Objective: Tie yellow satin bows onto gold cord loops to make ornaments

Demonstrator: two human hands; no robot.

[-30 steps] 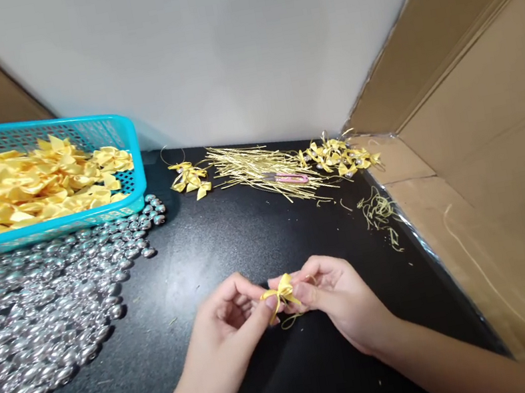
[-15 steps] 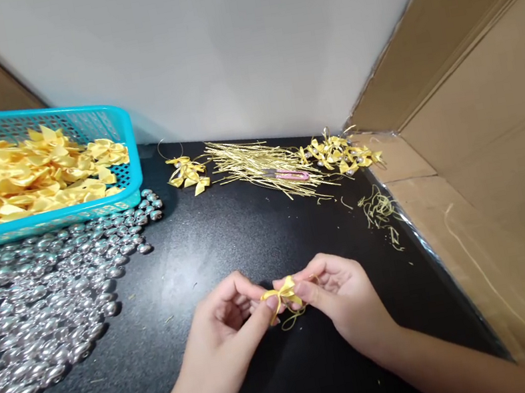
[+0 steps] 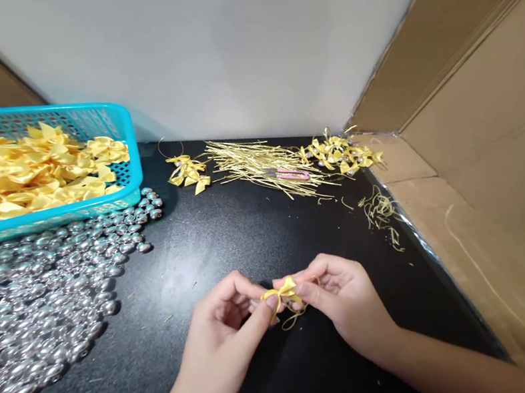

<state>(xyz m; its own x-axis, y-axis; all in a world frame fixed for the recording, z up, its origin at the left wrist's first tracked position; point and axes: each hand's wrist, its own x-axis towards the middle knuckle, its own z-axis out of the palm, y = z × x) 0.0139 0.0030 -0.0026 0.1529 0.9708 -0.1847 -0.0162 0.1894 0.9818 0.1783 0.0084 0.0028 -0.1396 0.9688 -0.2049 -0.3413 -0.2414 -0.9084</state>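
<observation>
A yellow ribbon bow (image 3: 283,289) is pinched between both hands, low over the black table. My left hand (image 3: 233,317) grips its left side between thumb and fingertips. On the other side, my right hand (image 3: 343,291) has thumb and fingers closed on the right loop. A thin gold cord (image 3: 292,320) hangs in a loop beneath the bow. Fingers hide the bow's back, so I cannot tell whether a bead is on it.
A turquoise basket (image 3: 126,146) of yellow bows (image 3: 10,176) stands back left, silver beads (image 3: 51,295) spread before it. Gold cords (image 3: 246,159), pink snips (image 3: 289,173) and beaded bows (image 3: 341,154) lie at the back. Cord scraps (image 3: 379,206) sit right, beside cardboard (image 3: 504,181).
</observation>
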